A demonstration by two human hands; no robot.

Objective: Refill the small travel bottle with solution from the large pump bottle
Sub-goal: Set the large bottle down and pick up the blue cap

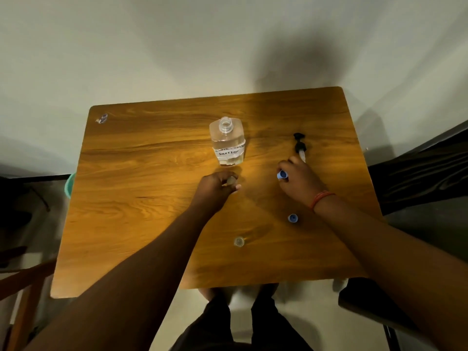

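The large clear bottle [228, 143], labelled "solution", stands uncapped at the table's middle. Its black pump head with tube [299, 146] lies on the table to the right. Just in front of the large bottle, my left hand [217, 187] grips a small clear object [230, 180], likely the travel bottle, mostly hidden by my fingers. My right hand [300, 178] is beside the pump's tube, with its fingers curled round a small blue-tipped piece [281, 175]. A loose blue cap [293, 218] and a small clear cap [239, 241] lie nearer me.
The wooden table [152, 211] stands against a pale wall. A sticker [102, 118] marks its far left corner. A teal container [71, 184] peeks out past the left edge. Dark furniture [417, 173] stands to the right. My legs show below the near edge.
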